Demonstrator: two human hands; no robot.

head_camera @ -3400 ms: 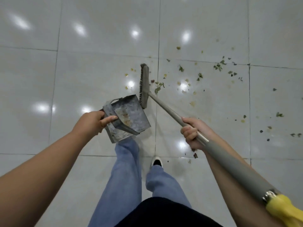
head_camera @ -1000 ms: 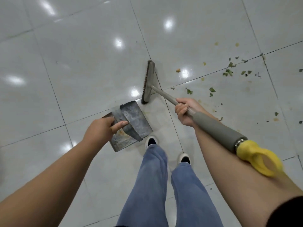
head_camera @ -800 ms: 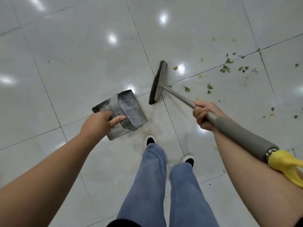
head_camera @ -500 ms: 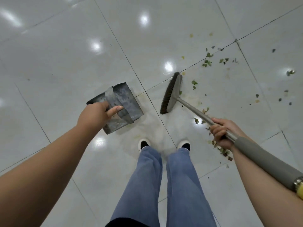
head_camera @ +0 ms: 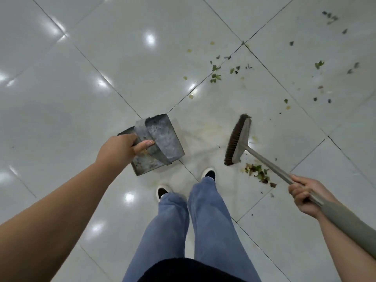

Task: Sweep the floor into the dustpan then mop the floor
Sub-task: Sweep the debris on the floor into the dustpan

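My left hand (head_camera: 120, 148) grips the handle of a grey metal dustpan (head_camera: 162, 139), held just above the white tiled floor (head_camera: 81, 98) in front of my feet. My right hand (head_camera: 305, 195) is closed around the grey handle of a broom. The broom head (head_camera: 237, 140) with dark bristles rests on the floor to the right of the dustpan, apart from it. A small pile of green and brown leaf bits (head_camera: 257, 174) lies behind the broom head, under the handle. More scattered leaf scraps (head_camera: 215, 75) lie farther off, ahead and to the right.
My legs in blue jeans (head_camera: 191, 224) and two dark shoes with white rims (head_camera: 208, 174) stand just behind the dustpan. The glossy tiles show ceiling light reflections and faint yellowish smears (head_camera: 207, 129) between the dustpan and the broom.
The broom head has swung right and nearer my feet, away from the dustpan. The view has turned, and the dustpan sits closer to the middle. A leaf pile now lies behind the broom.
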